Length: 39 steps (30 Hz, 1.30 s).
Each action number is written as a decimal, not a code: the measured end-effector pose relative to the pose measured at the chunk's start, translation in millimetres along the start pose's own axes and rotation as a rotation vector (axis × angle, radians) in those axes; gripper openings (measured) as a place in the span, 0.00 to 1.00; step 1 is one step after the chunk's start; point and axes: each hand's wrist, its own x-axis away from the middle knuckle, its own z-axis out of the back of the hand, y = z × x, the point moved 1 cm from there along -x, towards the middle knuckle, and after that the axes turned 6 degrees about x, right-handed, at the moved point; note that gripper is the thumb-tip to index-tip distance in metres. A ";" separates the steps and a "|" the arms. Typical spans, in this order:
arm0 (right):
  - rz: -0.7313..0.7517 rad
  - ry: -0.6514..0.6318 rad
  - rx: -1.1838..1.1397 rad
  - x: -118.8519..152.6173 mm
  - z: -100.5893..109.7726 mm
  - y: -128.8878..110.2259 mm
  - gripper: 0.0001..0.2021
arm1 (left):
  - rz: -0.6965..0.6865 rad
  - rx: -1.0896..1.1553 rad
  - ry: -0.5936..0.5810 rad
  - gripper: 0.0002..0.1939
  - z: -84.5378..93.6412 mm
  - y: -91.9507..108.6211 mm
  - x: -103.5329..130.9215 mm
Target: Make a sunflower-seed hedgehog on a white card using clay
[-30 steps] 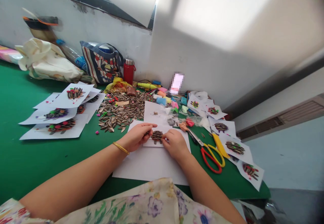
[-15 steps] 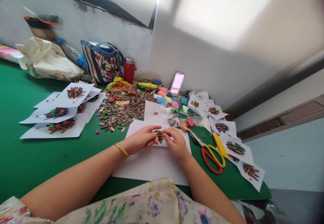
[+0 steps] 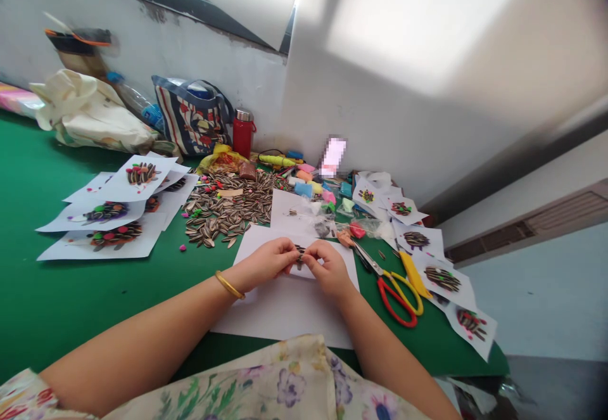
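Both my hands meet over a white sheet of paper (image 3: 285, 312) in front of me. Between their fingertips shows a small cluster of striped sunflower seeds (image 3: 300, 256), partly covered by the fingers. My left hand (image 3: 270, 260), with a gold bangle at its wrist, has thumb and forefinger pinched at the cluster's left side. From the right, my right hand (image 3: 329, 267) pinches at the same spot, thumb against forefinger. Whether either pinch holds a loose seed is too small to make out. Beyond the hands lies a loose heap of sunflower seeds (image 3: 232, 211).
Scissors (image 3: 389, 280) with red and yellow handles lie right of my hands, beside a yellow strip (image 3: 415, 274). Paper sheets with seed figures (image 3: 441, 277) line the right edge; more sheets (image 3: 114, 233) overlap at left. Coloured clay (image 3: 304, 189), a red flask (image 3: 242, 133) and bags stand behind.
My left hand's fingers have curled from stretched out into a pinch, closer to my right hand. The seed cluster is more covered now. My right hand has barely shifted.
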 end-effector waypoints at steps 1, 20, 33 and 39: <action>0.014 -0.007 0.004 -0.3 0.1 -0.1 0.09 | -0.011 -0.023 0.016 0.16 0.4 -0.3 -0.1; 0.027 0.097 0.111 -3.3 13.8 1.9 0.06 | -0.174 -0.120 0.141 0.13 2.3 -1.2 -1.9; -0.044 0.117 0.145 -4.6 10.4 7.7 0.07 | -0.245 -0.238 0.128 0.12 6.3 -6.7 -3.2; -0.168 0.118 0.434 -4.4 18.9 30.3 0.07 | -0.165 -0.604 0.279 0.16 27.6 -1.0 -4.2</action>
